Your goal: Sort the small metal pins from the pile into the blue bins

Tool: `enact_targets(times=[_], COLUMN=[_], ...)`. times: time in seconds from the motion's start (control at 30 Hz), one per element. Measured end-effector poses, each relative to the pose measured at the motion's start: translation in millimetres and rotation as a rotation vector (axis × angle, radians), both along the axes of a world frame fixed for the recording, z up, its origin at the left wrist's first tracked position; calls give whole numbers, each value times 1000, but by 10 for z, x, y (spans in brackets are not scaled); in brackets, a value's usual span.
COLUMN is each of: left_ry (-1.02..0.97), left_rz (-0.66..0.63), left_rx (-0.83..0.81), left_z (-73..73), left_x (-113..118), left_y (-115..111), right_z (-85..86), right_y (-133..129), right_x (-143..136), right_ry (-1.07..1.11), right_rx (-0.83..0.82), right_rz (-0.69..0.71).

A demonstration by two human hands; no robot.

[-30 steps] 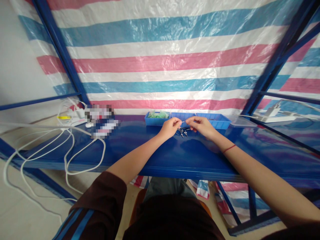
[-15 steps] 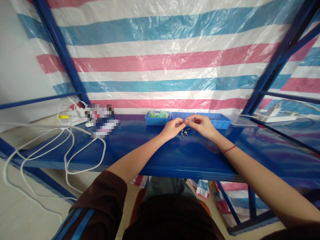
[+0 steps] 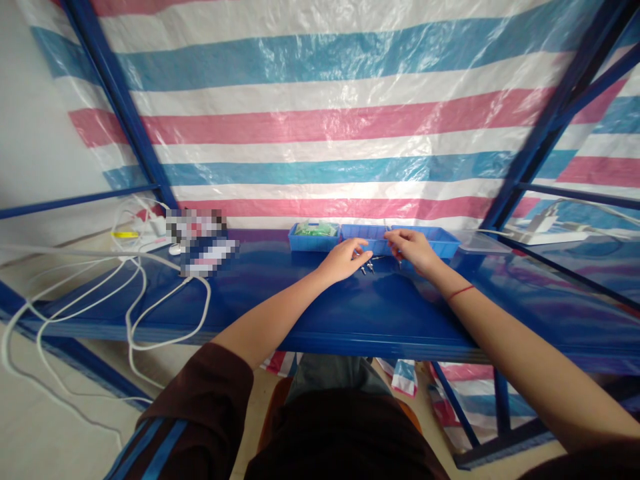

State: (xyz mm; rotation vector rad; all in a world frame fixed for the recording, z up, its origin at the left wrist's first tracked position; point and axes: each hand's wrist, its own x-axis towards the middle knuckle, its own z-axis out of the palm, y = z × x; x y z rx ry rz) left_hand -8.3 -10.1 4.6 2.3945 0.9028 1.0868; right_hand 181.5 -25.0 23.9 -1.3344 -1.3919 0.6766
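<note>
My left hand (image 3: 346, 260) rests low over the blue tabletop, its fingers bent and the thumb a little apart from them. Nothing shows between them. Just by its fingertips lie a few small silvery metal pieces (image 3: 370, 268), too small to name surely. To the right, in front of the blue bins, my right hand (image 3: 414, 251) is closed in a pinch. A slim metal piece (image 3: 399, 265) pokes out below its fingers, and a thin pale tip seems to show above them. What the fingers cover is hidden.
Behind the hands stand a blue bin (image 3: 300, 244) with green, bagged contents and a longer divided blue bin (image 3: 449, 248). A clear plastic lid or tray (image 3: 485, 243) lies to the right. White cables (image 3: 205, 313) and a power strip occupy the left side; another strip (image 3: 555, 232) is far right.
My hands have come apart from where they met. My right hand has moved right with the small metal piece, while my left hand stays almost in place with its fingers loosened.
</note>
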Motion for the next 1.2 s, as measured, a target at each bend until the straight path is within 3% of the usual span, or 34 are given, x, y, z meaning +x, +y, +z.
enact_targets(times=[0.17,0.33,0.53,0.93,1.03,1.2], left_ry=[143,297,436,338,330,238], left_rz=[-86,-112,-155,-193,-156,-54], left_rx=[81,103,112,167,173,147], left_z=[11,-22,-62,-91,-87,-49], left_x=[-16,-37,-38,17,12,8], left_y=[-48,-38,-1,49,36,16], right_z=[65,84,73,-6,-2,6], right_y=[86,101,29,41,11,-106], right_x=[295,432,244,136,108,-39], right_ry=[281,256,158,-226,-274,-285], right_rx=[-53,-98,-62,32,-19,-117], right_rz=[-309,-390,-229,-33,88,408])
